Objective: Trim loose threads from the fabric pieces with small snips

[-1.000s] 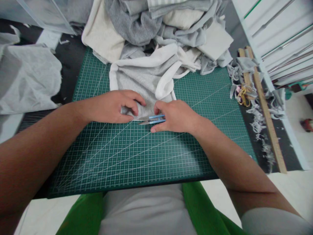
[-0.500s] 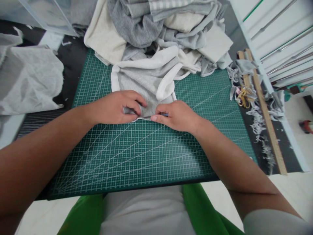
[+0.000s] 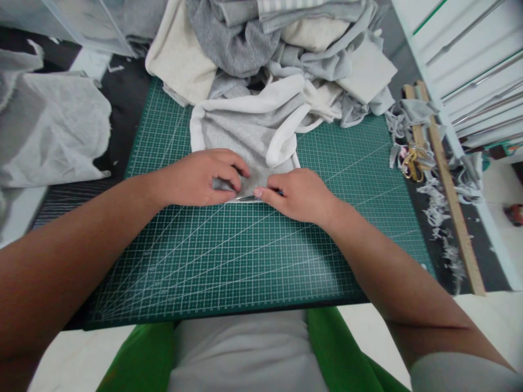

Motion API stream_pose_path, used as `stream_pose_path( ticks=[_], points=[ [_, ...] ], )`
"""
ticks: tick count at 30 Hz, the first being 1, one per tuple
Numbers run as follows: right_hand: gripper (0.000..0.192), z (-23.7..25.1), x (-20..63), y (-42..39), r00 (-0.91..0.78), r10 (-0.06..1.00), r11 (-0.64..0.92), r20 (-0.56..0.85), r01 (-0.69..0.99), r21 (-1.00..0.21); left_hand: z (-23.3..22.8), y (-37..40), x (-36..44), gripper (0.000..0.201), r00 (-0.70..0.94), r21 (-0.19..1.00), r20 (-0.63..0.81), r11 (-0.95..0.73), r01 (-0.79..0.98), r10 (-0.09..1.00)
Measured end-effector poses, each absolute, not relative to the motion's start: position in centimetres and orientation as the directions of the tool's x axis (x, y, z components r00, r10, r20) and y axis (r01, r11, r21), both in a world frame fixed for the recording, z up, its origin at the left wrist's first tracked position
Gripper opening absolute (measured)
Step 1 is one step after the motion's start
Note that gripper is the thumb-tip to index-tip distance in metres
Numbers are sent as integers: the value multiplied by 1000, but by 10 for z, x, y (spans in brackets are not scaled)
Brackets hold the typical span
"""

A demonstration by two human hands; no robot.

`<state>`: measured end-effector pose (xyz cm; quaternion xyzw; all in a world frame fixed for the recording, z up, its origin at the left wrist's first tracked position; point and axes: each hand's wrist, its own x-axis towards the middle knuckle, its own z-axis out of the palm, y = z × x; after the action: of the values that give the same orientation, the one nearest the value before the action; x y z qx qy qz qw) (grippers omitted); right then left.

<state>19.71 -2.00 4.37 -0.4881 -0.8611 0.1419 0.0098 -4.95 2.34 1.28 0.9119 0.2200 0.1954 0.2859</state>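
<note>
A light grey cloth piece with thick white binding lies on the green cutting mat. At its near edge, my left hand has curled fingers, with thumb and forefinger closed on the cloth's edge. My right hand is closed around a slim, pointed metal tool, its tip reaching left along that edge toward my left thumb. Most of the tool is hidden in my right hand, so its exact kind does not show. A loop of the white binding folds over the cloth just beyond my right hand.
Behind the cloth rises a heap of grey and cream fabric pieces. Thin whitish fabric lies at the left, near a clear plastic bin. To the right are wooden strips, gold-handled scissors and fabric scraps.
The tool's tip and my right hand have shifted slightly right along the cloth's edge. The whole view has also shifted a little; my left hand keeps its hold.
</note>
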Motion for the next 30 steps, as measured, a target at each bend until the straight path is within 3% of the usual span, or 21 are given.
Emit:
stream_pose_path(
  ticks=[5,12,19,23,30],
  points=[
    [54,44,193,-23,-488,864,459,-121,864,-204,14,22,-49,11,821,615,212,-725,309,530],
    [44,45,188,-26,-442,887,407,-134,885,-224,15,21,-49,12,818,606,210,-728,321,536],
    [58,42,189,-26,-476,871,448,-126,872,-197,14,22,-49,10,818,612,221,-728,308,531],
    [57,44,192,-25,-500,851,460,-158,856,-234,15,22,-49,10,821,612,202,-723,320,534],
    [40,45,200,-20,-576,801,505,-163,797,-332,17,21,-49,10,822,615,184,-715,332,539]
  ],
)
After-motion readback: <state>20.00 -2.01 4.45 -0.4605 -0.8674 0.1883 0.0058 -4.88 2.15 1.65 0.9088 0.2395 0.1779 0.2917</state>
